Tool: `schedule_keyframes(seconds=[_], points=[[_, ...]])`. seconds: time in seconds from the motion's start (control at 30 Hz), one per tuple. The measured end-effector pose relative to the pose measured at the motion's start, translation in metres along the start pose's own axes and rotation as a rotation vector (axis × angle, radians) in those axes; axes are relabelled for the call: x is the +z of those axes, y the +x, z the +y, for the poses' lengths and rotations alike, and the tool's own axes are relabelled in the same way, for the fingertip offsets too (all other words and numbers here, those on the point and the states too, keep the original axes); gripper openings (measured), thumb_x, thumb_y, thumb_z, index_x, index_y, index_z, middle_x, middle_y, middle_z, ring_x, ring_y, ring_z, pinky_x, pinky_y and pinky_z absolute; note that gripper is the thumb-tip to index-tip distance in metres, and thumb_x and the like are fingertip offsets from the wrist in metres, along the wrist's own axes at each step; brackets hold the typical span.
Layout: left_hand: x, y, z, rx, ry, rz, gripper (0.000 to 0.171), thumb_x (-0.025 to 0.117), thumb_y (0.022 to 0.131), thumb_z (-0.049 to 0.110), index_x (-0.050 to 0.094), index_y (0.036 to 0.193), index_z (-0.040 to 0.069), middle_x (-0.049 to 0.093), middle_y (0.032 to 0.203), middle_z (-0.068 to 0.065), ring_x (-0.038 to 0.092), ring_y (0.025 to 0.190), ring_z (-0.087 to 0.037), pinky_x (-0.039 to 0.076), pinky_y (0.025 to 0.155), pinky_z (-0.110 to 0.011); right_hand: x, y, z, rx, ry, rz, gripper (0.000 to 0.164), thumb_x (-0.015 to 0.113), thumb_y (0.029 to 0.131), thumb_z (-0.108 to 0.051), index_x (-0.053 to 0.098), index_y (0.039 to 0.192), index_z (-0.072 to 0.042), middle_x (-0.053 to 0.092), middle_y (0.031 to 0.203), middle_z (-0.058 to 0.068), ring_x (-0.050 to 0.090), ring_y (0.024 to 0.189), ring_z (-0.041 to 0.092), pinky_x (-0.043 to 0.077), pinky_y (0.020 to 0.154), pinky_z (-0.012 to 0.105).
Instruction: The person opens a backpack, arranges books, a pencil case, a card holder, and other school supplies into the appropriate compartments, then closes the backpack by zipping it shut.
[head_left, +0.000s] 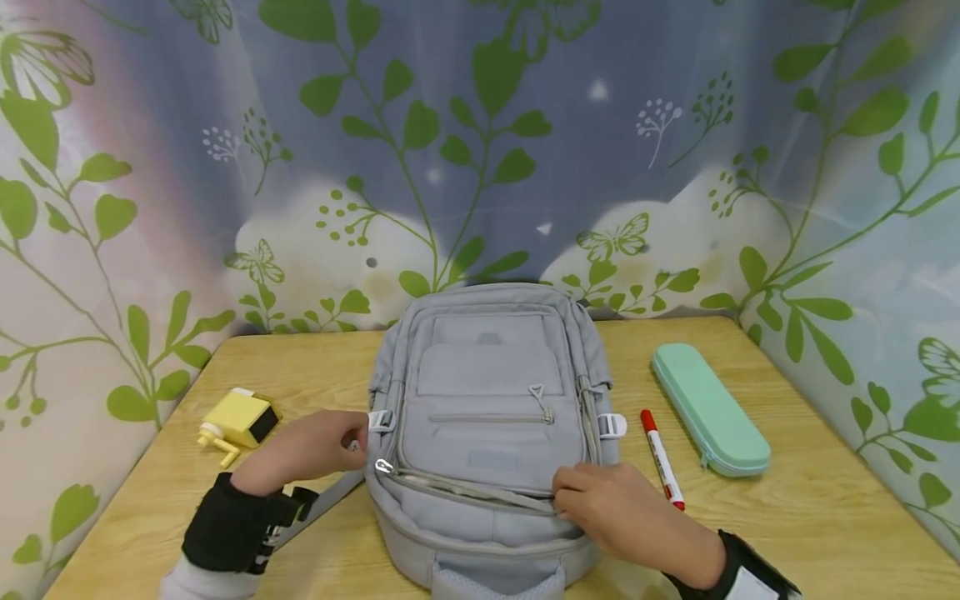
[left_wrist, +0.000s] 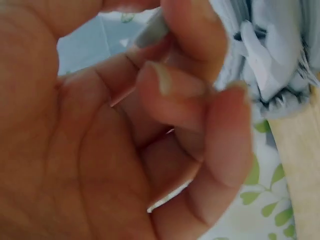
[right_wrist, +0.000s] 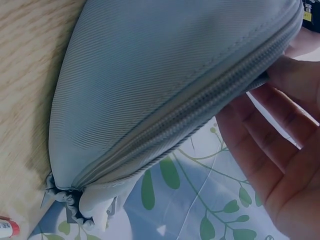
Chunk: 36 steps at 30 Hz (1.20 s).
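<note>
A grey backpack [head_left: 487, 358] lies on its back on the table, its top handle towards me and its front pocket's zipper partly undone along the near edge. At its left side, my left hand [head_left: 318, 446] has its fingers curled and pinches a small grey tab [left_wrist: 152, 31] between thumb and finger; what the tab belongs to I cannot tell. My right hand [head_left: 618, 508] pinches the fabric at the right end of the pocket opening. In the right wrist view its fingers [right_wrist: 250, 135] sit at the backpack's zipped edge [right_wrist: 195, 117]. A metal zipper pull [head_left: 384, 467] rests at the opening's left end.
A yellow box-shaped thing with a crank [head_left: 236, 419] is on the wooden table [head_left: 315, 358] at left. To the right lie a red-capped marker [head_left: 662, 458] and a mint-green zipped case [head_left: 708, 408]. A leaf-patterned curtain [head_left: 480, 150] hangs behind the table.
</note>
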<state>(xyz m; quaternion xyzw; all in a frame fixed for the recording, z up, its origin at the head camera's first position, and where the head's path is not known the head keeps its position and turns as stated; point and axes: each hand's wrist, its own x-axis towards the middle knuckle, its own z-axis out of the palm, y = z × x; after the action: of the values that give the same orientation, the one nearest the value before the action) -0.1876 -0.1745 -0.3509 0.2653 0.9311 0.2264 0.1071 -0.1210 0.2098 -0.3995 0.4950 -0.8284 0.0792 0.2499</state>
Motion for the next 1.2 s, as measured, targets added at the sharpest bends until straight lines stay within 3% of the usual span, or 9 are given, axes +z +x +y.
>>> schedule_keyframes(seconds=[0.27, 0.47, 0.7, 0.77, 0.9, 1.0, 1.13, 1.2], points=[[0.005, 0.003, 0.002, -0.030, 0.106, 0.125, 0.014, 0.062, 0.083, 0.005, 0.054, 0.080, 0.017, 0.043, 0.067, 0.004, 0.037, 0.058, -0.012, 0.029, 0.057, -0.028, 0.002, 0.000, -0.001, -0.014, 0.002, 0.032, 0.025, 0.081, 0.078, -0.014, 0.058, 0.075, -0.020, 0.051, 0.084, -0.011, 0.051, 0.068, 0.001, 0.040, 0.053, 0.011], [0.008, -0.005, -0.003, -0.052, 0.092, 0.096, 0.015, 0.061, 0.082, 0.005, 0.054, 0.079, 0.017, 0.042, 0.066, 0.004, 0.035, 0.056, -0.011, 0.027, 0.056, -0.027, 0.003, 0.001, -0.004, -0.017, 0.015, 0.037, 0.026, 0.078, 0.079, -0.010, 0.055, 0.073, -0.021, 0.048, 0.081, -0.011, 0.048, 0.065, 0.000, 0.036, 0.051, 0.009], [0.010, -0.008, -0.002, -0.050, 0.104, 0.114, 0.013, 0.062, 0.082, 0.007, 0.054, 0.079, 0.016, 0.042, 0.066, 0.006, 0.037, 0.057, -0.010, 0.027, 0.055, -0.026, 0.000, 0.000, -0.001, 0.001, 0.047, 0.039, 0.025, 0.080, 0.079, -0.010, 0.058, 0.075, -0.021, 0.050, 0.082, -0.012, 0.051, 0.067, -0.001, 0.038, 0.053, 0.009], [0.011, -0.008, -0.002, -0.019, 0.072, 0.080, 0.016, 0.061, 0.085, 0.005, 0.053, 0.078, 0.017, 0.041, 0.066, 0.006, 0.036, 0.057, -0.009, 0.028, 0.056, -0.025, 0.000, -0.002, 0.001, 0.009, 0.074, 0.041, 0.022, 0.083, 0.078, -0.009, 0.064, 0.079, -0.021, 0.055, 0.086, -0.012, 0.055, 0.070, -0.001, 0.043, 0.057, 0.010], [0.014, -0.007, -0.003, 0.031, -0.008, -0.052, 0.020, 0.060, 0.093, 0.001, 0.053, 0.081, 0.016, 0.043, 0.067, 0.006, 0.036, 0.059, -0.008, 0.031, 0.059, -0.025, -0.003, -0.007, 0.004, 0.036, 0.138, 0.021, 0.020, 0.086, 0.077, -0.009, 0.073, 0.088, -0.021, 0.064, 0.097, -0.010, 0.064, 0.080, 0.000, 0.050, 0.066, 0.012], [0.017, -0.005, -0.003, 0.023, -0.014, -0.103, 0.017, 0.062, 0.094, 0.001, 0.056, 0.084, 0.014, 0.048, 0.072, 0.005, 0.040, 0.062, -0.009, 0.035, 0.060, -0.026, -0.007, -0.009, 0.006, 0.070, 0.171, -0.002, 0.020, 0.083, 0.080, -0.007, 0.072, 0.090, -0.020, 0.066, 0.098, -0.009, 0.064, 0.080, -0.001, 0.050, 0.066, 0.012], [0.020, -0.006, 0.009, -0.016, 0.102, -0.035, 0.009, 0.073, 0.093, 0.009, 0.064, 0.093, 0.012, 0.056, 0.083, 0.001, 0.047, 0.066, -0.012, 0.042, 0.060, -0.030, -0.013, -0.009, 0.008, 0.095, 0.178, -0.029, 0.017, 0.081, 0.085, -0.012, 0.070, 0.092, -0.022, 0.064, 0.096, -0.010, 0.062, 0.078, -0.002, 0.048, 0.065, 0.012], [0.022, -0.007, 0.019, -0.008, 0.175, 0.018, 0.014, 0.077, 0.091, 0.014, 0.068, 0.100, 0.011, 0.060, 0.089, -0.002, 0.052, 0.067, -0.015, 0.045, 0.060, -0.031, -0.013, -0.008, 0.007, 0.080, 0.157, -0.042, 0.017, 0.084, 0.083, -0.018, 0.070, 0.093, -0.022, 0.063, 0.096, -0.010, 0.061, 0.079, 0.000, 0.048, 0.064, 0.012]])
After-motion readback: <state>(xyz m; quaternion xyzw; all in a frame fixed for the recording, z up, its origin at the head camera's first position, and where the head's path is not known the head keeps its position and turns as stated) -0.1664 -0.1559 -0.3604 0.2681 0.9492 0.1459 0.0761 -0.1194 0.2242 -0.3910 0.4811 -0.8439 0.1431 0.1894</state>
